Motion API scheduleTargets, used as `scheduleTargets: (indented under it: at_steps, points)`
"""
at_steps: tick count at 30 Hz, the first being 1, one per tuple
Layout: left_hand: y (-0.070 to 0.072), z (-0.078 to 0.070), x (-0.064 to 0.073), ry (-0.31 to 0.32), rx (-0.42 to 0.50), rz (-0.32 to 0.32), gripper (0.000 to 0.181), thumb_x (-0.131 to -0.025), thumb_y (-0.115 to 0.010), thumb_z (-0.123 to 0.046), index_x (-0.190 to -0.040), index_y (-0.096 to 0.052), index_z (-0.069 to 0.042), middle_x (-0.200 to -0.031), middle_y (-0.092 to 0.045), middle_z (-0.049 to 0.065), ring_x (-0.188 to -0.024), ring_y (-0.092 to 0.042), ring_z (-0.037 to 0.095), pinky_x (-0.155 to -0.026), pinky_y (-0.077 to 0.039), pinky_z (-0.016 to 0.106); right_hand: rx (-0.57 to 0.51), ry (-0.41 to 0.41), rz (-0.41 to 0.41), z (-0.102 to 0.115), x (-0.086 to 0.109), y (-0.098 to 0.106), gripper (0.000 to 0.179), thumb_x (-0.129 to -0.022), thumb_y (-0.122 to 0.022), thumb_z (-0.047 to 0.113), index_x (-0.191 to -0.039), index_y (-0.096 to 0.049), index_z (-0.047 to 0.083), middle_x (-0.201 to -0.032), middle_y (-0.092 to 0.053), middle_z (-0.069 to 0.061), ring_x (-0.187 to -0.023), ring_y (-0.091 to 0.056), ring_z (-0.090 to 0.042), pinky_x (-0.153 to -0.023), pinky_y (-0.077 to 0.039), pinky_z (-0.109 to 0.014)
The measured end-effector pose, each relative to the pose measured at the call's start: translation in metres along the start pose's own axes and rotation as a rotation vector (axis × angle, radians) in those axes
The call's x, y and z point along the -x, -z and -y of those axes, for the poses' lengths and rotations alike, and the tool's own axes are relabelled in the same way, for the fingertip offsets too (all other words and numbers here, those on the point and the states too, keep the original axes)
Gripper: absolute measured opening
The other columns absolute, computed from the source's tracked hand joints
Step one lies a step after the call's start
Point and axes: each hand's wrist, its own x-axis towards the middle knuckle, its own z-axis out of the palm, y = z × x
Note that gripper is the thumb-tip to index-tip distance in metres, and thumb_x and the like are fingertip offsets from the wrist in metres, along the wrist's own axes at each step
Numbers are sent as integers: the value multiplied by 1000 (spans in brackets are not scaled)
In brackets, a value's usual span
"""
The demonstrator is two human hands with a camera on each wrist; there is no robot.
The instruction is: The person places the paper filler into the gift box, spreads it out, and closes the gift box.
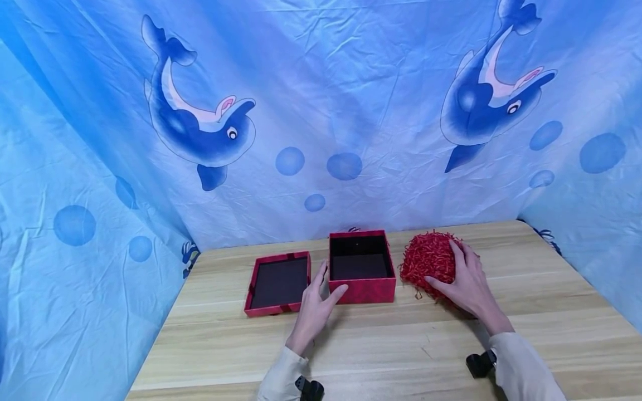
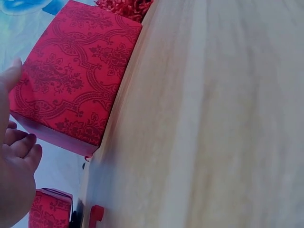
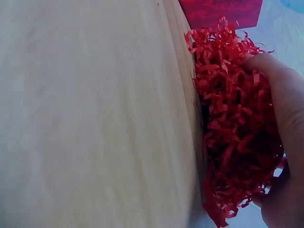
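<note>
Nearest the camera, along the bottom of the head view: pale sleeves (image 1: pixel 526 367), each with a black wrist device (image 1: pixel 480 365) at the cuff. Beyond one cuff, a right hand (image 1: pixel 466 281) with thumb and fingers parted and curved, gripping crinkled red paper shreds (image 1: pixel 426 259) from the near and right sides. Heaped on the tabletop (image 1: pixel 401 351) within that grasp, just right of an open red box (image 1: pixel 362 291). At the near left corner of the box, a left hand (image 1: pixel 313 309) with thumb and index finger spread well apart, thumb before the front wall, index finger beside the left wall; cannot tell whether touching. Farther left, a shallow red lid (image 1: pixel 268 311), dark inside facing up, dark ribbon at the rim. Behind, a blue cloth backdrop (image 1: pixel 351 72) printed with dolphins (image 1: pixel 200 133) and round bubbles (image 1: pixel 290 161).

Clear only in the left wrist view: dark scrolls and flowers across the box front, and the remaining fingers of the left hand loosely bent near the side wall. Clear only in the right wrist view: thumb pressed into the shreds, single strips curling outward. Visible only from the head: the dark insides of box and lid.
</note>
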Motion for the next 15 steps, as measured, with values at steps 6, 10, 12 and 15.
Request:
scheduleTargets:
  at_steps: [6,10,12,15]
  points:
    - [-1,1,-2,-17,3,7,83,-97,-72,-45,-164,-32,-18,-164,-36,5,-148,-37,28,-118,-31,55,-2,-9,45,-3,-4,-3,113,-81,-85,43,-160,-21,-3,-158,-17,-39,-140,-19,-65,-101,-21,-85]
    - [-1,2,-3,-48,8,12,81,-98,-71,-42,-163,-33,-13,-164,-36,10,-146,-40,30,-116,-33,54,1,-26,81,-5,-5,-5,111,-81,-85,43,-160,-22,-4,-155,-20,-41,-138,-20,-66,-101,-21,-85]
    - [-1,2,-3,-61,9,12,80,-99,-71,-41,-163,-34,-12,-164,-36,12,-145,-41,30,-115,-34,54,-4,-37,105,-6,-5,-6,110,-82,-85,41,-160,-21,-4,-154,-20,-41,-138,-21,-66,-101,-21,-85]
    - [-1,3,-4,-76,2,10,77,-101,-69,-40,-163,-34,-12,-163,-37,14,-143,-43,31,-115,-35,54,-23,-50,137,-7,-5,-6,107,-85,-84,38,-160,-20,-4,-155,-20,-41,-139,-21,-65,-102,-23,-85]
